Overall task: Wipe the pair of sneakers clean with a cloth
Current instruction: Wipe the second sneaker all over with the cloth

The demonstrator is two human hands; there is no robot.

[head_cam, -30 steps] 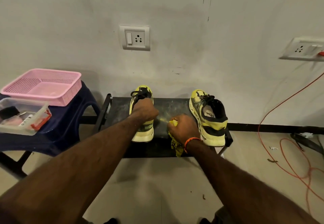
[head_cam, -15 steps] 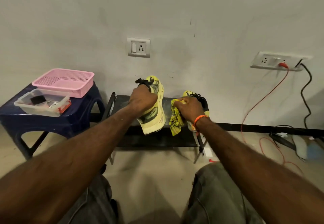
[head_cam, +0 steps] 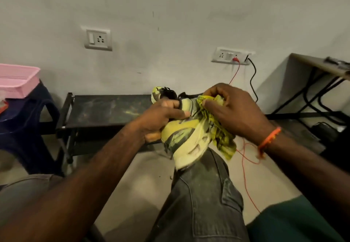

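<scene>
My left hand (head_cam: 161, 117) grips a yellow-green sneaker (head_cam: 186, 141) by its collar and holds it above my right knee, its pale sole turned toward me. My right hand (head_cam: 233, 109) pinches a yellow patterned cloth (head_cam: 219, 130) against the sneaker's upper; the cloth hangs down past the sole on the right. The second sneaker (head_cam: 159, 93) stands on the low black bench (head_cam: 106, 109) behind my hands, with only its toe and black laces showing.
A pink basket (head_cam: 17, 80) rests on a dark blue stool (head_cam: 24, 120) at the left. Wall sockets, with red and black cables (head_cam: 246, 158) trailing to the floor on the right. A desk with black legs (head_cam: 318, 82) stands at far right. My jeans-clad knees fill the foreground.
My left hand has lifted the sneaker off the bench and brought it over my right knee. My right hand came along with the cloth and now holds it on the sneaker's upper.
</scene>
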